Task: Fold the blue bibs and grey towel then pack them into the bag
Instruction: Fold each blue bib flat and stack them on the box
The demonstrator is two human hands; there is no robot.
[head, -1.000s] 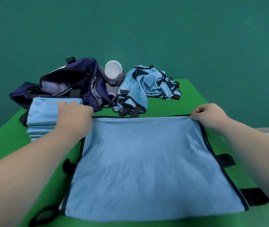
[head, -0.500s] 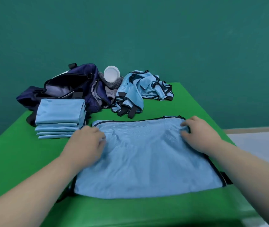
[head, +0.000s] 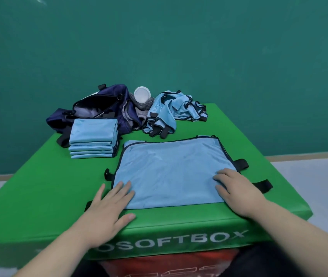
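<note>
A light blue bib (head: 171, 170) with black trim and straps lies spread flat on the green padded box (head: 39, 188). My left hand (head: 109, 206) rests flat on its near left corner, fingers straight. My right hand (head: 237, 190) presses flat on its near right corner. A stack of several folded blue bibs (head: 93, 140) sits at the left. Behind it lies the open navy bag (head: 97, 110). A heap of unfolded blue bibs (head: 171, 112) lies at the back. The grey towel (head: 141, 108) is bunched between bag and heap.
A white round lid or cup (head: 142, 94) sits on top of the grey towel. The box's front edge, printed SOFTBOX, is right below my hands. A dark green wall stands behind, with grey floor on both sides.
Both hands slid from the bib's far edge toward me to its near corners, smoothing it flat. The view pulled back, showing the box's front edge.
</note>
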